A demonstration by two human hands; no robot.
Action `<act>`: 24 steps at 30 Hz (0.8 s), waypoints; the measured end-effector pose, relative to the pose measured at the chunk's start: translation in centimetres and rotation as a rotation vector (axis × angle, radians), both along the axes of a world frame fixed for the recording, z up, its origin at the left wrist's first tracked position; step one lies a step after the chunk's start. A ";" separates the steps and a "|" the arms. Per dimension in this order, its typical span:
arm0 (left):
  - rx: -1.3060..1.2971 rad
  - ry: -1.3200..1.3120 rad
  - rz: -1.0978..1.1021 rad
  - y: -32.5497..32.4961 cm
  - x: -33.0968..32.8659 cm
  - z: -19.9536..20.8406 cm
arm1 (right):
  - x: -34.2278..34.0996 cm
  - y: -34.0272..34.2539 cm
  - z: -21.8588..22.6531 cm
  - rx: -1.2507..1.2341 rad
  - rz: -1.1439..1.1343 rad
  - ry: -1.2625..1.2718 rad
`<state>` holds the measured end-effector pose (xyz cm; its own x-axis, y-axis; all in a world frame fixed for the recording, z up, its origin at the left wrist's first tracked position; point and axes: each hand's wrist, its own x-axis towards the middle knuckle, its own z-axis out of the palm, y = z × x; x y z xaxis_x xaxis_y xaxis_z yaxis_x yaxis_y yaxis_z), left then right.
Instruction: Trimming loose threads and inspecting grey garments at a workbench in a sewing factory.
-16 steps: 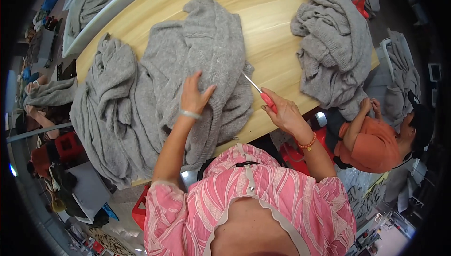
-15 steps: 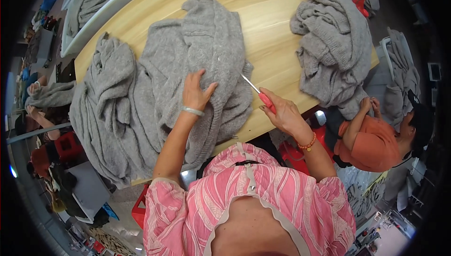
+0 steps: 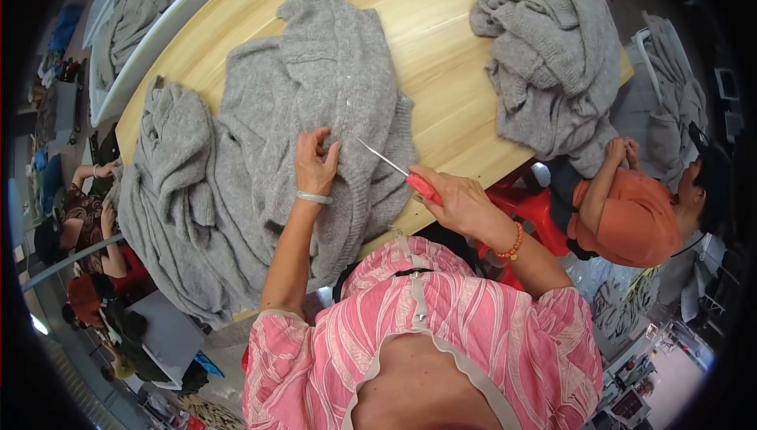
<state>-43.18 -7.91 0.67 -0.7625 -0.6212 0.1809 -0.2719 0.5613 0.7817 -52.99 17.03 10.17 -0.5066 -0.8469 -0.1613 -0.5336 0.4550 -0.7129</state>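
Observation:
A grey knitted sweater (image 3: 268, 83) lies bunched on the table in front of me. My left hand (image 3: 317, 163) rests on its middle, fingers curled and the thumb a little apart from them, with nothing visible between. In my right hand (image 3: 465, 203) is a red-handled tool (image 3: 424, 187) with a thin, straight metal shaft. The shaft points up and left, its tip over the knit just right of my left hand. The tip's shape is too small to make out.
The pale wooden table (image 3: 441, 59) curves around the work. More grey knitwear (image 3: 552, 59) is heaped on its right. A white bin (image 3: 118, 87) of grey knits stands far left. At right sits a co-worker in an orange top (image 3: 627, 221), near red stools (image 3: 528, 205); another person (image 3: 91, 217) is at left.
My right hand and the tool have moved left and slightly down; the tip is now over the sweater near my left hand. The left hand's spread fingers have drawn in. The whole view has shifted slightly.

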 end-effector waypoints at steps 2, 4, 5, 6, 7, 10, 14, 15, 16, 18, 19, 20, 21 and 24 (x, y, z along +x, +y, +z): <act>-0.118 0.016 -0.025 0.3 -1.2 1.6 | -0.4 0.2 -0.1 0.050 0.002 -0.009; -0.209 0.084 -0.073 -0.2 -2.5 2.3 | -0.3 0.0 0.3 0.094 0.014 -0.021; -0.207 0.083 -0.072 -0.4 -2.8 2.0 | -0.3 -0.1 0.5 0.107 0.006 0.007; -0.136 -0.022 -0.102 -0.6 -3.1 1.3 | -0.4 0.0 0.7 0.119 -0.004 0.035; -0.068 -0.129 -0.127 -0.9 -3.1 0.5 | -0.3 -0.2 1.0 0.117 0.001 0.033; 0.092 -0.205 -0.117 -2.0 -2.7 -1.3 | -0.1 -0.6 1.7 0.304 0.057 0.050; 0.290 -0.208 -0.132 -2.5 -2.0 -2.2 | 0.1 -0.1 1.4 0.285 0.121 0.013; 0.306 -0.237 -0.135 -2.5 -1.9 -1.8 | 0.1 0.0 1.3 0.234 0.112 -0.059; 0.329 -0.254 -0.154 -2.8 -1.9 -2.0 | 0.0 0.1 1.1 0.227 0.111 -0.056; 0.410 -0.179 -0.152 -3.0 -2.9 -2.2 | -0.3 0.1 0.4 0.062 -0.048 -0.023; 0.501 -0.110 -0.151 -2.6 -3.7 -1.5 | -0.4 0.1 0.3 0.062 -0.048 -0.026; 0.455 -0.134 -0.143 -2.6 -4.5 -0.6 | -0.7 0.1 0.1 0.043 -0.054 -0.013; 0.455 -0.136 -0.136 -2.9 -5.2 -0.4 | -0.8 -0.1 0.1 0.024 -0.053 0.000; 0.265 -0.094 -0.116 -3.1 -7.6 -0.5 | -1.7 -0.5 0.1 0.100 -0.069 0.049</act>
<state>-50.77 -11.01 0.18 -0.8370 -0.5450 -0.0501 -0.2956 0.3731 0.8794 -54.72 16.50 10.25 -0.5723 -0.7909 -0.2167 -0.5316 0.5590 -0.6364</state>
